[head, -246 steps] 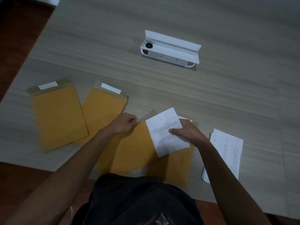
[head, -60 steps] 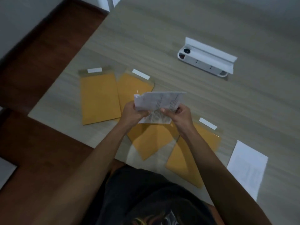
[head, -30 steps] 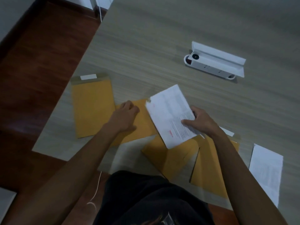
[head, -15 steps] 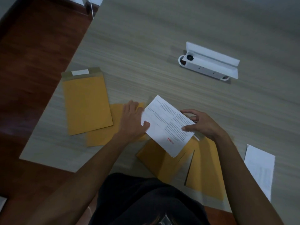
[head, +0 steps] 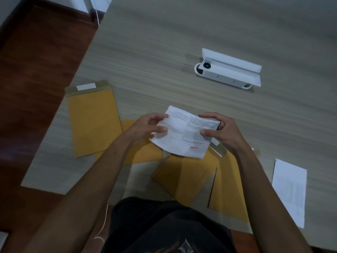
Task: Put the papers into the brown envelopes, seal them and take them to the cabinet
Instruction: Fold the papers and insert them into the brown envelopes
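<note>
A folded white printed paper (head: 184, 133) is held above the table between both hands. My left hand (head: 147, 127) pinches its left edge and my right hand (head: 221, 131) pinches its right edge. Several brown envelopes lie on the table: one (head: 91, 119) at the left with its flap open and a white strip, one (head: 138, 152) partly under my left arm, one (head: 186, 176) below the paper, and one (head: 228, 187) under my right forearm. A stack of white papers (head: 290, 190) lies at the right near the table's front edge.
A white open box holding a white device (head: 228, 72) sits farther back on the wooden table (head: 164, 52). Dark red floor (head: 36, 61) lies to the left of the table edge. A white cable (head: 94, 11) hangs at the far left corner.
My left hand left the envelope and took the paper's left edge. The paper now sits between both hands, lifted off the envelopes.
</note>
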The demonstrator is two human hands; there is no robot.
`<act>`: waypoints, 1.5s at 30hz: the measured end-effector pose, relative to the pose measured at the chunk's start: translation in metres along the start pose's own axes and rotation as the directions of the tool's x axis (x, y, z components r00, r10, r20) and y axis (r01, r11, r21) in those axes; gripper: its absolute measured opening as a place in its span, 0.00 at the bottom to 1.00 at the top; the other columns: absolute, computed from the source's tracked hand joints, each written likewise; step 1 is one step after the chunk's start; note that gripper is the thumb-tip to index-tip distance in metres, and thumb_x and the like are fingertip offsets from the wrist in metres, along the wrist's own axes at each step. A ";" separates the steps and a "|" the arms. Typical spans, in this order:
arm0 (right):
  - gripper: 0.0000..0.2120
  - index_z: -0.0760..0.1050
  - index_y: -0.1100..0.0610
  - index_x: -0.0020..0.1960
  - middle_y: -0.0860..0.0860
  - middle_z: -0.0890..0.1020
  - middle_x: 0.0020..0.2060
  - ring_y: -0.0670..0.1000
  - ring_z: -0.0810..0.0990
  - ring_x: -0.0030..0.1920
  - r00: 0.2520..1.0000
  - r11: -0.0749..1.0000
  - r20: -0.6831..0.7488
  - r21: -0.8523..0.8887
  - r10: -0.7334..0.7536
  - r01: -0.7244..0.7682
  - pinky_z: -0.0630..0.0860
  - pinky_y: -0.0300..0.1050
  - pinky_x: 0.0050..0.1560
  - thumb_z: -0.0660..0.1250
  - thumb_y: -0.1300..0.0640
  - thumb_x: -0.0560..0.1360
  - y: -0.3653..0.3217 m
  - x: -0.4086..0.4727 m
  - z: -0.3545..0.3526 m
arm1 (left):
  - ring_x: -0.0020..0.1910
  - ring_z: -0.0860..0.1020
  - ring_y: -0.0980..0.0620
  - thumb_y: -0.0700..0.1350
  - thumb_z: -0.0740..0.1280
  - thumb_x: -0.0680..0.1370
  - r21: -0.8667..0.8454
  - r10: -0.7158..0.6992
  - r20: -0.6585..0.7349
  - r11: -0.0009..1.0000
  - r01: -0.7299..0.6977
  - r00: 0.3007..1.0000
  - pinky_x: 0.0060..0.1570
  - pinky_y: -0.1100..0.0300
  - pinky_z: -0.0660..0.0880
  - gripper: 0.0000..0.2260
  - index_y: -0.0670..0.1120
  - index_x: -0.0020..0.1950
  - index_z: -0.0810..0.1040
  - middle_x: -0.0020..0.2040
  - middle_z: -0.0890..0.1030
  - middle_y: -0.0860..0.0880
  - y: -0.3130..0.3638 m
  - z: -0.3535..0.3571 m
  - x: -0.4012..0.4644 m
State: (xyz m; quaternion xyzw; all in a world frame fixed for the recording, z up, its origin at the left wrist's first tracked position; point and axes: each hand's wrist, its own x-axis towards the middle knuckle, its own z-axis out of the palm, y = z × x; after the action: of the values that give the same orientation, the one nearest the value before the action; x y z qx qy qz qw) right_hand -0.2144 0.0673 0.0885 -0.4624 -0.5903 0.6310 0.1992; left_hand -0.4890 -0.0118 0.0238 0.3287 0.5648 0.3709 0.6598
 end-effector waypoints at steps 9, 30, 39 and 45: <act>0.18 0.78 0.61 0.59 0.56 0.84 0.52 0.55 0.84 0.53 0.995 0.967 -0.083 0.251 0.062 -0.039 0.81 0.48 0.52 0.74 0.67 0.69 0.014 -0.008 0.023 | 0.56 0.82 0.48 0.34 0.73 0.71 -0.099 0.023 -0.005 0.995 -0.023 1.000 0.54 0.56 0.79 0.20 0.41 0.63 0.78 0.58 0.83 0.46 0.004 -0.004 -0.025; 0.08 0.82 0.52 0.47 0.48 0.86 0.43 0.45 0.85 0.44 0.957 0.994 -0.272 -0.007 0.103 -0.109 0.80 0.38 0.43 0.76 0.59 0.69 0.044 -0.016 0.071 | 0.35 0.78 0.67 0.36 0.75 0.68 0.362 0.168 -0.353 0.932 -0.031 0.920 0.40 0.61 0.76 0.12 0.42 0.49 0.82 0.45 0.83 0.45 -0.042 -0.002 -0.025; 0.12 0.79 0.53 0.55 0.48 0.84 0.49 0.46 0.85 0.46 0.864 0.983 -0.474 0.018 0.168 -0.181 0.83 0.46 0.45 0.74 0.55 0.72 0.029 -0.027 0.023 | 0.39 0.72 0.51 0.44 0.70 0.71 0.472 0.176 -0.498 0.876 0.096 0.849 0.38 0.58 0.69 0.09 0.45 0.44 0.70 0.41 0.74 0.48 -0.052 0.012 -0.018; 0.14 0.80 0.58 0.58 0.50 0.83 0.51 0.50 0.84 0.48 0.899 0.956 -0.429 -0.216 0.092 -0.201 0.82 0.49 0.47 0.74 0.57 0.72 0.021 -0.031 0.013 | 0.47 0.70 0.49 0.63 0.68 0.67 0.749 0.141 -0.456 0.594 0.293 0.879 0.41 0.55 0.71 0.24 0.45 0.50 0.71 0.49 0.70 0.48 -0.063 0.041 -0.014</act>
State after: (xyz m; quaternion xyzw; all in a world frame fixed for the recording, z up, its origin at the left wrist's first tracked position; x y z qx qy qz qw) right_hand -0.2040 0.0307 0.0778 -0.6506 -0.5740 0.4506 0.2104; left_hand -0.4423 -0.0564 -0.0167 0.4634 0.8259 0.1160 0.2994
